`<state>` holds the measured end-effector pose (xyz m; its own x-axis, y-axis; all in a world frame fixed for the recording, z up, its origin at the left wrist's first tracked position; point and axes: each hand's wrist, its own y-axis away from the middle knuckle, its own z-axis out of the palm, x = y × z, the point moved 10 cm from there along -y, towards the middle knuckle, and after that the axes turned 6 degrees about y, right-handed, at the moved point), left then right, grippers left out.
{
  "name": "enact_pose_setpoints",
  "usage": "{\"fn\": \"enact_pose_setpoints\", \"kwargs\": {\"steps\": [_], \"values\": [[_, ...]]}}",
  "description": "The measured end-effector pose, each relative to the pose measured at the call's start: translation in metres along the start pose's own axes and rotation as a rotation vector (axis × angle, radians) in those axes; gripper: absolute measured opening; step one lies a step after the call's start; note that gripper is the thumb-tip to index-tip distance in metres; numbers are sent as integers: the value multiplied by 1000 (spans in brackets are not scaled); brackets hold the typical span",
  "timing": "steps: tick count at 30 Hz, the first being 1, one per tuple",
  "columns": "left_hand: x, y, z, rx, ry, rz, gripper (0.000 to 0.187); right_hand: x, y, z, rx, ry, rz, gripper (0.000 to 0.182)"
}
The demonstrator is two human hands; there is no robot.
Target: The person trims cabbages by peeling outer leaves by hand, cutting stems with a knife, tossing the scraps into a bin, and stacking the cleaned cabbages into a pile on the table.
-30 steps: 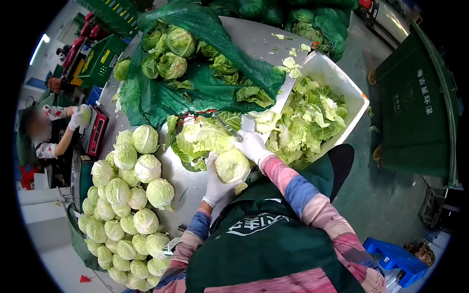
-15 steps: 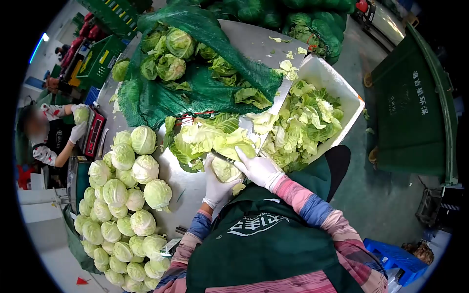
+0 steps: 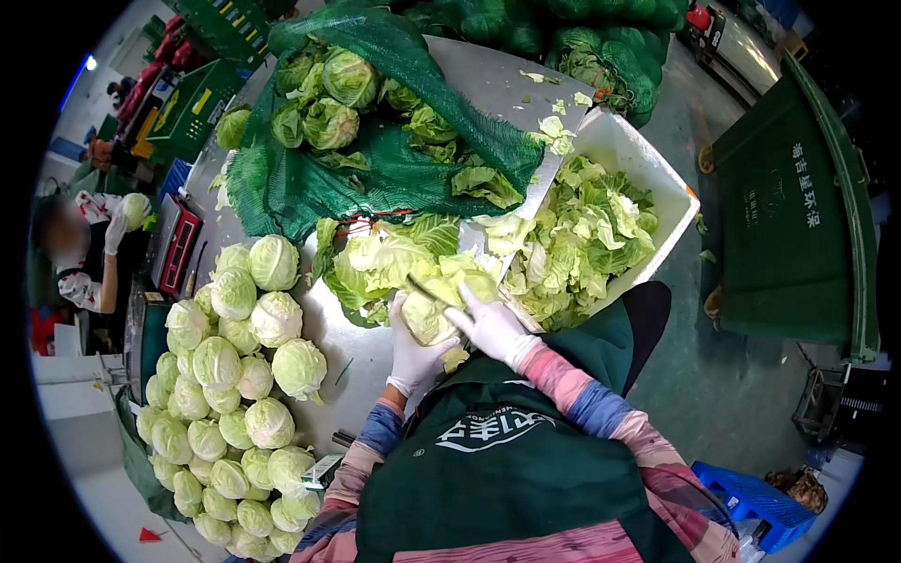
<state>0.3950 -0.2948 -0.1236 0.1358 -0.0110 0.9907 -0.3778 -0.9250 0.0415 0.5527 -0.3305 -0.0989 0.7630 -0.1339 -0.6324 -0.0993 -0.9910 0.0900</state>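
The left hand (image 3: 413, 352), gloved in white, was wrapped around a pale cabbage (image 3: 427, 319) at the near edge of the steel table (image 3: 361, 352), clamped on it. The right hand (image 3: 495, 326), also gloved, pressed against the cabbage from three o'clock, fingers closed on a knife (image 3: 424, 290) whose blade pointed toward ten o'clock. Loose trimmed leaves (image 3: 394, 258) lay just beyond at twelve o'clock. Trimmed heads (image 3: 235, 366) were piled at nine o'clock, and a white bin (image 3: 648, 155) of leaves stood at two o'clock.

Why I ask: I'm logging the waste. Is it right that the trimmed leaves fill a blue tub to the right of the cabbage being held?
Not quite. The head view shows the tub of trimmed leaves is white, not blue. It does sit to the right of the cabbage that both gloved hands hold.
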Motion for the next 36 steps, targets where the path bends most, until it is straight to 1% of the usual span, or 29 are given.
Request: {"fn": "enact_pose_setpoints", "kwargs": {"steps": [1,2,4,6,8,9,10,11,12,13,14,16,17,19,20,21,22,23,24,25,26,28,29,30,31,33,34,35,36], "values": [[2,0,1,0,-2,0,110,-11,3,0,-101,67,29,66],[4,1,2,5,20,-16,110,-13,3,-1,-166,33,74,68],[3,1,2,8,43,-33,111,-12,2,-1,-177,38,65,69],[4,0,1,20,-60,20,111,-12,3,-2,-186,47,61,70],[5,0,2,10,-83,45,107,-12,7,-5,-206,54,88,59],[6,1,3,4,-109,71,105,-1,6,3,-206,54,92,59],[17,0,3,19,-170,114,103,13,2,3,-54,-35,57,55],[20,1,3,19,-170,114,103,19,0,-12,99,-124,20,53],[21,0,3,16,-132,102,101,55,-5,3,-44,-275,257,43],[22,2,1,11,-98,87,100,104,-8,17,156,-475,357,41],[24,0,-3,12,-101,93,100,133,2,12,250,-740,568,39],[14,-1,-20,97,-30,-44,89,131,8,-28,205,-535,591,48],[20,-4,-23,98,-33,-37,89,124,7,-40,196,-462,583,52],[-4,-3,-8,49,705,-401,81,101,-3,-50,304,-471,380,61],[-11,4,11,-3,1136,-577,77,93,-6,-46,245,-398,357,68],[-8,3,10,-1,1133,-566,77,85,-8,-42,214,-401,323,70],[11,2,21,-72,1367,-546,77,71,-10,-41,183,-404,289,72],[22,1,28,-131,1480,-510,76,64,-14,-33,150,-442,266,72],[33,1,34,-196,1591,-478,75,51,-16,-33,215,-500,177,72],[45,1,40,-266,1697,-452,73,27,-17,-45,138,-582,152,77],[56,1,41,-190,1423,-388,72,4,-17,-58,111,-652,109,78],[72,-3,34,-231,684,-129,69,-25,-13,-75,78,-718,64,78],[81,-4,30,-200,339,-23,68,-46,-8,-93,155,-438,-86,75],[74,-6,26,-153,339,-26,70,-69,0,-104,228,-154,-233,73],[71,-8,26,-117,509,-89,72,-81,5,-111,317,-98,-287,65],[64,-11,26,-13,859,-197,78,-76,10,-90,281,-30,-254,53],[55,-11,35,-43,1264,-351,77,-76,16,-86,311,-2,-361,43],[47,-11,35,-52,1398,-411,77,-69,16,-93,314,1,-370,43],[39,-10,35,-53,1534,-477,77,-49,17,-102,312,-141,-277,40]]}}
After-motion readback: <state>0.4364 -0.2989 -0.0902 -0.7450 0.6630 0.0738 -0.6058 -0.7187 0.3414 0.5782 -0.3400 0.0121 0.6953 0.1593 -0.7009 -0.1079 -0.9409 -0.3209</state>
